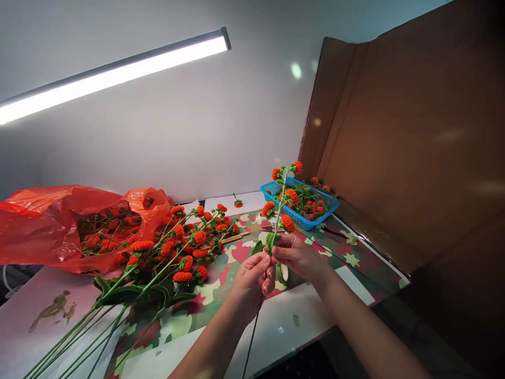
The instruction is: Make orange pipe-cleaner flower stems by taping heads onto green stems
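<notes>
A handmade flower stem (279,208) with several fuzzy orange pompom blooms and small green leaves stands nearly upright between my hands. My left hand (254,281) pinches its lower part, and a thin dark wire runs down below that hand. My right hand (295,255) is closed at the same spot, fingertips against the stem beside a fuzzy green leaf (271,241). The exact point of contact is partly hidden by my fingers. Just behind my hands, a roll of green tape (282,273) is partly visible on the table.
Finished orange flower stems (185,247) lie in a pile at left, beside a red plastic bag (51,210) of blooms. A blue basket (310,223) with more flowers stands behind my hands. Cardboard (410,142) rises at right. One loose bloom (238,203) lies by the wall.
</notes>
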Demonstrator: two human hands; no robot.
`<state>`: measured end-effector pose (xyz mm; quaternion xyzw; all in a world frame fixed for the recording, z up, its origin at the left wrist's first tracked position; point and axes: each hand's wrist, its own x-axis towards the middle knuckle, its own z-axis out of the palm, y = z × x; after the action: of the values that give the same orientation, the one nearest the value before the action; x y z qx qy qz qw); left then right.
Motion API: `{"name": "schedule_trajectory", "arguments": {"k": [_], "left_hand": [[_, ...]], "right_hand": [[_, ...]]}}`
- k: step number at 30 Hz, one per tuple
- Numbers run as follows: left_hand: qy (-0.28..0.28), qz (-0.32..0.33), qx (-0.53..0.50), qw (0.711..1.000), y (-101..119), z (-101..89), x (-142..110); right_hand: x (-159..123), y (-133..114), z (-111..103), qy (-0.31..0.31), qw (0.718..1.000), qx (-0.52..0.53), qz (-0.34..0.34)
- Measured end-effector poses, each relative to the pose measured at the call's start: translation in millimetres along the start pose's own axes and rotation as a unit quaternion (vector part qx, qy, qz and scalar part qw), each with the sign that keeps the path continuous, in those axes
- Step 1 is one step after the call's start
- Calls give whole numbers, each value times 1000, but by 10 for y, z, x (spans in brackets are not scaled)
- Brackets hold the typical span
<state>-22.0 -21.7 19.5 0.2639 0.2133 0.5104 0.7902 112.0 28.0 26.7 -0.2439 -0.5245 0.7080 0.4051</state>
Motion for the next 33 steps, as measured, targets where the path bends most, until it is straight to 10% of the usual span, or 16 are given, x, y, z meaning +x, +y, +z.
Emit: {"name": "schedule_trajectory", "arguments": {"k": [7,12,18,24,29,33], "left_hand": [[-89,-79,-111,987,-38,-71,-35],[68,34,60,995,-20,-36,14],[152,200,299,921,52,33,-31],[64,62,62,994,90,-1,6],[-60,-34,-76,995,79,9,-32],[-9,-7,-30,999,55,-3,-18]], "right_hand": [[31,-8,127,-63,997,31,18],[46,-28,131,23,999,-31,-27],[45,-66,189,115,976,-154,-101],[20,-155,148,40,981,-176,-67],[42,-113,118,-37,996,-82,-26],[66,-120,174,3,996,-76,-47]]}}
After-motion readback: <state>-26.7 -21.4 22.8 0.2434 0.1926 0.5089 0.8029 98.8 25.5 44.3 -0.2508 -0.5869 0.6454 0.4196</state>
